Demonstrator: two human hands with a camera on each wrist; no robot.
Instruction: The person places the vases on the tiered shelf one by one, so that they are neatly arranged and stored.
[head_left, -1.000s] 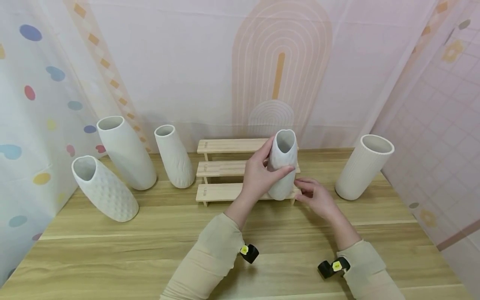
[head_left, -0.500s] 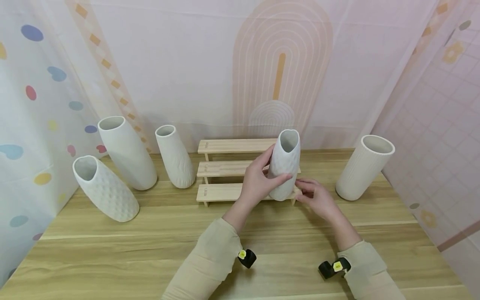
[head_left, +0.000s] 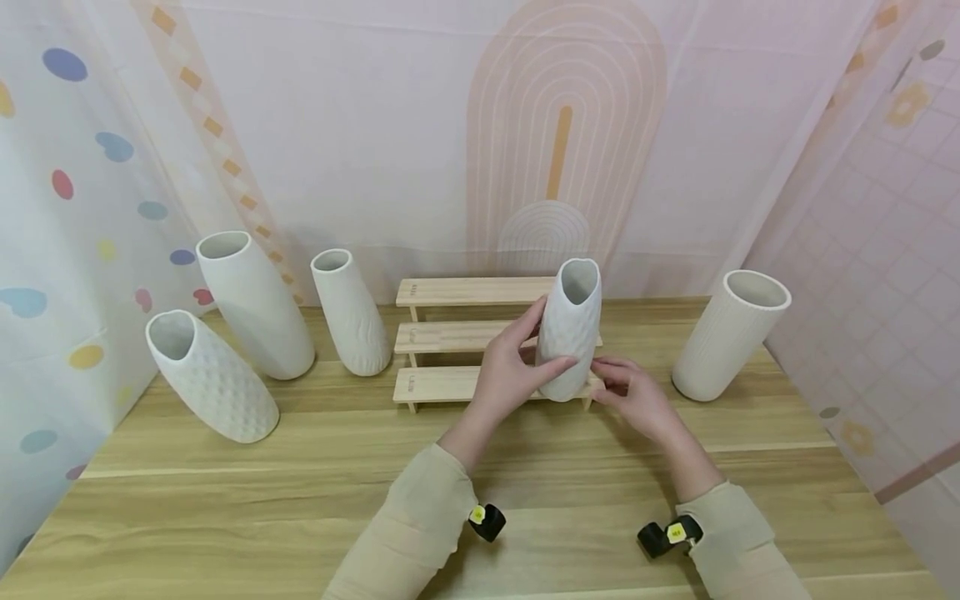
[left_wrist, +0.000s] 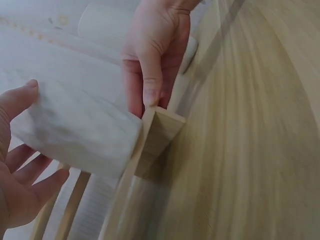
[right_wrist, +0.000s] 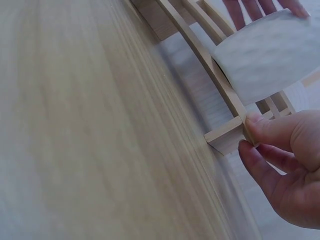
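Note:
A white vase (head_left: 572,333) with a dimpled surface and a notched rim stands on the lowest step at the right end of a three-tier wooden display stand (head_left: 438,384). My left hand (head_left: 510,367) holds this vase from the left, thumb across its front and fingers behind. In the left wrist view, the left hand (left_wrist: 17,160) has its fingers spread loosely about the vase (left_wrist: 80,130). My right hand (head_left: 637,398) pinches the right end of the bottom step. The right wrist view shows the right hand (right_wrist: 295,160) with thumb above the board and fingers below.
Left of the stand are a slim wavy-textured vase (head_left: 351,321), a tall smooth vase (head_left: 258,312) and a dimpled slant-mouthed vase (head_left: 217,387). A ribbed cylindrical vase (head_left: 723,342) is at the right. Patterned curtains (head_left: 360,133) hang behind the wooden table (head_left: 225,517).
The vase in my left hand has shifted slightly right on the step and now stands steady. My left hand has slid a little lower along it. My right hand stays at the stand's end.

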